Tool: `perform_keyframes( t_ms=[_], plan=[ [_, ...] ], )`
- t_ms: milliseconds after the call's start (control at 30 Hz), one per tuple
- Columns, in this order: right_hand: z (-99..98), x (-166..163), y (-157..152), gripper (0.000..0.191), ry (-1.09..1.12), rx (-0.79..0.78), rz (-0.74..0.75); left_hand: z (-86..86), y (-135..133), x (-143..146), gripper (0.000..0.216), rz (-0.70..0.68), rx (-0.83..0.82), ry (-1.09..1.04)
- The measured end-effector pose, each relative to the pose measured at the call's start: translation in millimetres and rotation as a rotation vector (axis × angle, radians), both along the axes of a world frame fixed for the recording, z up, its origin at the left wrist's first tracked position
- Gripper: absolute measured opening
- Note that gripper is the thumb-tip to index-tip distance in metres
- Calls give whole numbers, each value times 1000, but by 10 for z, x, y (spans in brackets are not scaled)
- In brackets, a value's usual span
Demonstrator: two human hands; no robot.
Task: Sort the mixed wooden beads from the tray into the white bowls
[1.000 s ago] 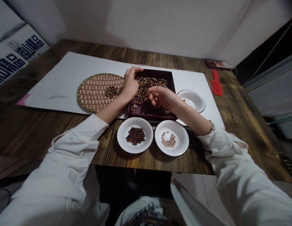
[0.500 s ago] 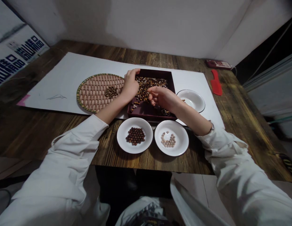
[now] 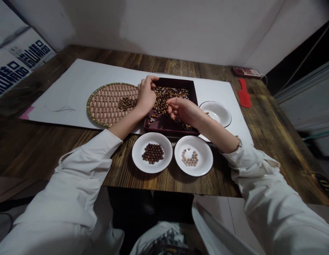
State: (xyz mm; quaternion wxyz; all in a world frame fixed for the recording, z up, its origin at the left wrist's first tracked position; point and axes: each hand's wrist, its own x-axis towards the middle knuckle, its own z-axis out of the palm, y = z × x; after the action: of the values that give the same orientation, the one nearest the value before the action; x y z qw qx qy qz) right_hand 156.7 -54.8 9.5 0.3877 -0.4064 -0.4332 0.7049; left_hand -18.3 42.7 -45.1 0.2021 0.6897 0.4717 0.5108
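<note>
My left hand (image 3: 146,95) rests curled at the left edge of a dark maroon square tray (image 3: 159,124), its fingertips over the mass of mixed brown and tan beads (image 3: 165,97). My right hand (image 3: 181,109) reaches in from the right, its curled fingers low among those beads. Whether either hand holds beads is hidden. A round woven bamboo tray (image 3: 104,109) touches my left hand and carries a small pile of brown beads (image 3: 126,103). Nearer me, one white plate (image 3: 152,167) holds dark beads (image 3: 153,153), and another (image 3: 193,170) holds pale beads (image 3: 190,157).
A third white plate (image 3: 219,114) with a few beads stands right of the maroon tray. Everything sits on a white paper sheet (image 3: 60,95) over a wooden table (image 3: 47,148). A red plastic comb (image 3: 244,94) and a power strip (image 3: 246,72) lie at the right.
My left hand has shifted slightly up and to the right, its fingers now reaching further over the maroon tray's upper left corner. My right hand has barely moved.
</note>
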Motion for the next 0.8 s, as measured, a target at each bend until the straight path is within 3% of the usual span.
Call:
perform_keyframes(
  t_ms=[233,467,600,800],
  plan=[
    [4,-5,-2,5,-3,-4,-4,158,-162,24,40,40,-39,196],
    [16,-7,-9,6,-15,-9,0,177,-189,16,41,31,-95,194],
    [18,-7,-9,6,-20,-10,-5,273,-311,47,49,110,-46,223],
    [21,-7,-13,6,-18,-11,-2,403,-450,106,47,141,-37,513]
  ],
)
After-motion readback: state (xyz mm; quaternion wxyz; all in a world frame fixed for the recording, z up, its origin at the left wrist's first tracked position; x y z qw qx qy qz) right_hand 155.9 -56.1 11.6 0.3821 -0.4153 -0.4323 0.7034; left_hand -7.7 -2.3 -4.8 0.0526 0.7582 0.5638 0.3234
